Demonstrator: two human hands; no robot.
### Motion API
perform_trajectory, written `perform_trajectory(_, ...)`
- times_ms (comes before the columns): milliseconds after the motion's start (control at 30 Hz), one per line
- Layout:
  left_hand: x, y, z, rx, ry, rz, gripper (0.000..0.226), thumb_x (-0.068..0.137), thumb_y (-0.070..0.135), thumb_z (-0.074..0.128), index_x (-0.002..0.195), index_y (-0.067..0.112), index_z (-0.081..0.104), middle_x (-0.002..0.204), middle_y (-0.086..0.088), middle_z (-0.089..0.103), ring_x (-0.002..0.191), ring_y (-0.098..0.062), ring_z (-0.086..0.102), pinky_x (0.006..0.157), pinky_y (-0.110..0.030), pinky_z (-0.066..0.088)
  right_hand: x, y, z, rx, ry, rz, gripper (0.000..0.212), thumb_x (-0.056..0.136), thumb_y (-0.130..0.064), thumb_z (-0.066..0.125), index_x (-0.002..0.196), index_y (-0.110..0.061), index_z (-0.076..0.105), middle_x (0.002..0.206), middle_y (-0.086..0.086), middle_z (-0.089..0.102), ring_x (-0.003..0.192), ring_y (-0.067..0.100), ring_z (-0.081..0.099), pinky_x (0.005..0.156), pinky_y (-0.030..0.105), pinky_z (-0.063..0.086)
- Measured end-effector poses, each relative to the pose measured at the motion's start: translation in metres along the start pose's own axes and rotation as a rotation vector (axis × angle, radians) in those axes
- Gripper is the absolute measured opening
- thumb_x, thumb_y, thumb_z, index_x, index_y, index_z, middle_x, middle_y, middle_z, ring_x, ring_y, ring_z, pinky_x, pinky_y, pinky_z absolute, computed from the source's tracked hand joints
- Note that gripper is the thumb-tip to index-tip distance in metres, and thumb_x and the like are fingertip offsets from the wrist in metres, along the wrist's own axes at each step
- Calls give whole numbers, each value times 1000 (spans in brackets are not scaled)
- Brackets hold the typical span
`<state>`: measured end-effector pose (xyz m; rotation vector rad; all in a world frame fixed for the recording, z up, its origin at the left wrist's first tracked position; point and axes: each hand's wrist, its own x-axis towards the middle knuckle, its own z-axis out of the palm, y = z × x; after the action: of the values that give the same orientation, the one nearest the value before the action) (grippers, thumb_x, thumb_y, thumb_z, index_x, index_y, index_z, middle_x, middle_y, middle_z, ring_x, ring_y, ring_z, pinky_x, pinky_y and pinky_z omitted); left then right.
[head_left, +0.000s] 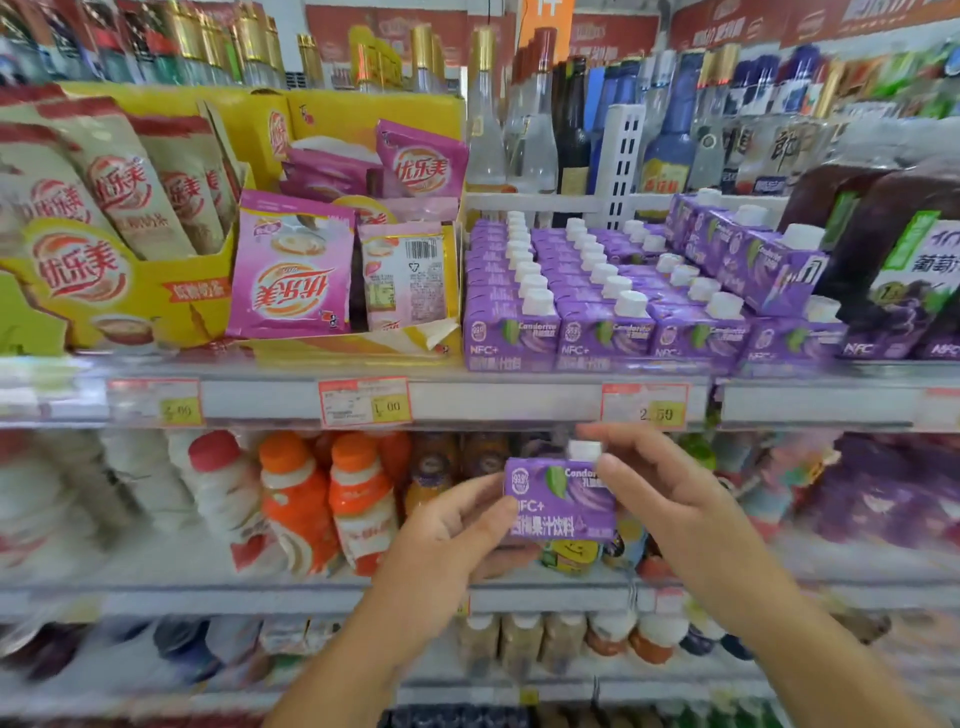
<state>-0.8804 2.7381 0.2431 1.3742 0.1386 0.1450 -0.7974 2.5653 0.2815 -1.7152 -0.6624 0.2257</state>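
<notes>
The small purple juice carton (558, 501) hangs in the air just below the price rail (509, 402), held between both hands. The left hand (447, 540) pinches its left edge with curled fingers and thumb, and the right hand (670, 499) grips the right side beside the white cap (584, 450). It looks light, stiff at the corners but soft in the faces, so the edges seem the safest hold; a hard squeeze could dent it. Above the price rail the rows of cartons (587, 301) stand tightly packed, leaving little spare room. Below the rail, the space in front of the bottles (322, 499) looks free.
</notes>
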Motion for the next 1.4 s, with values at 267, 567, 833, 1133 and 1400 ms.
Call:
perform_trajectory(267,-25,-34,-10,23,89,-112,41,80,35,60,118,22,63,108,-2,75,99,-20,72,82,-29,58,-28,40,24,178,-47,173,49,76,-32,67,124,-42,59,107,-12,70,99,10,69,77,32,60)
perform_trajectory(567,-36,-39,-14,-63,75,-139,40,85,28,55,122,13,62,111,-10,74,100,-28,72,82,-32,60,-38,60,40,333,140,140,31,72,-18,71,97,-12,55,99,5,71,100,19,68,64,28,59)
perform_trajectory(833,-40,-44,-7,-103,111,-127,32,85,22,61,112,5,69,107,-17,73,98,-32,71,76,-31,60,-54,62,57,69,16,104,86,55,-51,84,130,-41,43,129,-17,48,120,0,53,92,23,52)
perform_trajectory(1133,-36,-43,-1,75,50,-130,37,89,29,62,126,23,62,119,4,71,107,-21,68,88,-38,58,-68,45,51,340,-109,194,44,80,-26,62,123,-28,59,110,-17,70,104,2,65,80,13,50)
perform_trajectory(1400,-38,-46,-6,-67,92,-111,48,76,19,70,122,18,61,112,-7,73,103,-26,70,79,-28,60,-64,55,37,341,65,237,40,80,-30,57,120,-27,60,101,-3,73,71,11,66,59,21,53)
